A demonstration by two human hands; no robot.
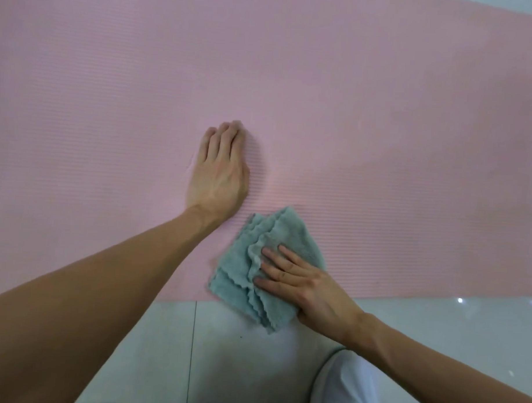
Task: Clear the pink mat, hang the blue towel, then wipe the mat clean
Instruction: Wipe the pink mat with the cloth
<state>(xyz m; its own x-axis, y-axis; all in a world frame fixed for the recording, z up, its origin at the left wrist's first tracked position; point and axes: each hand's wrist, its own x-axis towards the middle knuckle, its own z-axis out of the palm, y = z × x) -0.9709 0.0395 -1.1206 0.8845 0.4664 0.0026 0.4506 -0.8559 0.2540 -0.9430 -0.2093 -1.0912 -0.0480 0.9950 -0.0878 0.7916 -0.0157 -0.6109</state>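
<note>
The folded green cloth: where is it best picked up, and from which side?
Grip the stacked wavy edges of the green cloth from its left: all layers meet there, uncovered, while the right hand lies flat over its right part.

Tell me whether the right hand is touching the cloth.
Touching. The head view shows the right hand lying flat on the cloth, pressing it onto the pink mat.

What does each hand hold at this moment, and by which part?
Nothing is gripped. The right hand presses flat on the right side of the folded cloth; the left hand rests flat on the pink mat.
</note>
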